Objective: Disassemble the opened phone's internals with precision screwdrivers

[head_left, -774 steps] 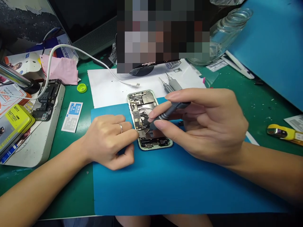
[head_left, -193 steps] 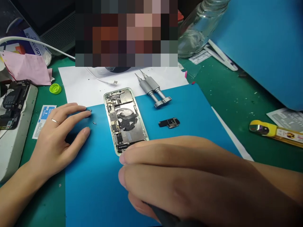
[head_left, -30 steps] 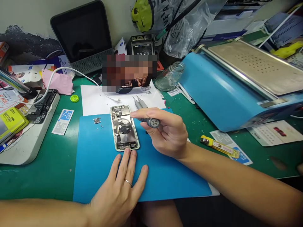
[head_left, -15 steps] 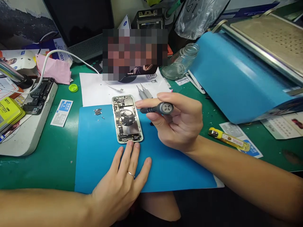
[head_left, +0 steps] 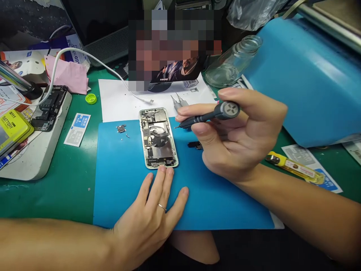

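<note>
An opened smartphone (head_left: 161, 150) with its inner boards and parts exposed lies on a blue mat (head_left: 126, 195). My left hand (head_left: 153, 205) rests flat on the mat, fingers spread, its middle fingertips at the phone's lower edge. In my right hand (head_left: 239, 131) is a dark precision screwdriver (head_left: 200, 117), pinched by the fingers and held to the right of the phone, its thin tip pointing left and apart from the phone. Left of the phone lies a small metal part (head_left: 121, 128) with tiny pieces by it. A dark strip-like part (head_left: 194, 145) is partly hidden behind my right hand.
Two grey-handled pointed tools (head_left: 180, 101) lie on white paper (head_left: 113, 101) behind the phone. A glass jar (head_left: 231, 62) leans at the back. A yellow box cutter (head_left: 296, 167) lies at right. A white cable (head_left: 93, 58) arches over the left side, near a green cap (head_left: 90, 98).
My right hand and the screwdriver have moved right, away from the phone, uncovering the dark part beneath. The whole view has shifted slightly. My left hand stays by the phone's lower edge.
</note>
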A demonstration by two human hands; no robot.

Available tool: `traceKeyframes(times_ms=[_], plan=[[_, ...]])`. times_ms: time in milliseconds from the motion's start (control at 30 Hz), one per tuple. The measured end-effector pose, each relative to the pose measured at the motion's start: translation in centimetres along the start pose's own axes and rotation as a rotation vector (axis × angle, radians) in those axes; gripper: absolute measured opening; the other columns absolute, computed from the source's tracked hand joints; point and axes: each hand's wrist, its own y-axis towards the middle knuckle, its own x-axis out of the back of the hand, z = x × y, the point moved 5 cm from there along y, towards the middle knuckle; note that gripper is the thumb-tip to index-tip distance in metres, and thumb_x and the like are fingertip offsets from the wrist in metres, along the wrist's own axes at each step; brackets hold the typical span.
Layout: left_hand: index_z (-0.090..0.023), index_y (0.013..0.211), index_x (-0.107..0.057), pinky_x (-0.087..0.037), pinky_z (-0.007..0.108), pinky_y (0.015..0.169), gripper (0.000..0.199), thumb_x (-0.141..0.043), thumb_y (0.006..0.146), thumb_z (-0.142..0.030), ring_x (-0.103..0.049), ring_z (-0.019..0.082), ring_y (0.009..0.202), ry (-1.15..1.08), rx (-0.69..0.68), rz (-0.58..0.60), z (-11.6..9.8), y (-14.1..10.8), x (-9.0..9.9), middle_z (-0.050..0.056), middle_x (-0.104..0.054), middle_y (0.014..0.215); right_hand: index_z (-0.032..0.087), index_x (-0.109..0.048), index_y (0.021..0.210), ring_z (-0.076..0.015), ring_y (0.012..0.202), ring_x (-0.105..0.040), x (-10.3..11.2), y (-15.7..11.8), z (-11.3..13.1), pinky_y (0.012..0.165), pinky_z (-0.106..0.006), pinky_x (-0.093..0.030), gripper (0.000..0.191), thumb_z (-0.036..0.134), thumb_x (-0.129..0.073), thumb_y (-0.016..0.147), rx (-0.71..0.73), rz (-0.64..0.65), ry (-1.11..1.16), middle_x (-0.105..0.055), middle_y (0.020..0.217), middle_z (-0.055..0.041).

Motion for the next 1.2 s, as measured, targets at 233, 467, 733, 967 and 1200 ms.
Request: traceKeyframes(times_ms=[233, 467, 733, 967, 1200], plan=[[-0.009, 0.158, -0.039, -0.040, 0.055, 0.115, 0.064, -0.050, 0.101, -0.037, -0.043, 0.043, 0.148, -0.049, 0.019, 0.015, 0.1, 0.0, 0.0, 0.025, -0.040, 0.161, 0.043, -0.054, 0.139, -0.0190, 0.100, -0.078, 0.1, 0.1, 0.1, 0.078, -0.030, -0.071, 0.052, 0.016, -0.066, 0.096, -0.007, -0.040, 0.017, -0.067, 0.128, 0.0011], [-0.014, 0.158, -0.040, -0.038, 0.062, 0.113, 0.062, -0.050, 0.102, -0.038, -0.042, 0.047, 0.147, -0.078, 0.054, 0.012, 0.2, -0.1, 0.1, 0.025, -0.042, 0.160, 0.046, -0.049, 0.144, -0.0190, 0.092, -0.079, -0.3, -0.2, 0.3, 0.076, -0.032, -0.071, 0.058, 0.018, -0.065, 0.096, -0.053, 0.065, 0.031, -0.071, 0.119, 0.0012], [-0.015, 0.158, -0.040, -0.038, 0.063, 0.112, 0.062, -0.050, 0.102, -0.039, -0.044, 0.047, 0.146, -0.084, 0.060, 0.013, 0.2, 0.0, 0.1, 0.024, -0.041, 0.161, 0.043, -0.058, 0.137, -0.0186, 0.082, -0.080, -0.9, -0.5, 0.2, 0.070, -0.030, -0.072, 0.057, 0.016, -0.075, 0.090, -0.107, 0.108, 0.196, -0.076, 0.100, 0.0028], [-0.013, 0.157, -0.041, -0.035, 0.060, 0.114, 0.061, -0.048, 0.103, -0.040, -0.047, 0.045, 0.145, -0.077, 0.050, 0.008, 0.0, 0.1, 0.1, 0.025, -0.043, 0.159, 0.032, -0.062, 0.139, -0.0193, 0.078, -0.080, -1.3, 0.0, 1.0, 0.058, -0.024, -0.069, 0.063, 0.004, -0.077, 0.084, -0.048, 0.166, 0.193, -0.078, 0.089, 0.0005], [-0.014, 0.157, -0.043, -0.035, 0.056, 0.114, 0.057, -0.046, 0.104, -0.035, -0.053, 0.040, 0.141, -0.057, 0.048, -0.010, 0.1, 0.2, 0.4, 0.022, -0.049, 0.156, 0.038, -0.055, 0.148, -0.0182, 0.087, -0.079, -0.8, -0.1, 1.0, 0.061, -0.023, -0.069, 0.077, -0.001, -0.073, 0.084, -0.067, 0.139, 0.042, -0.071, 0.109, -0.0003]])
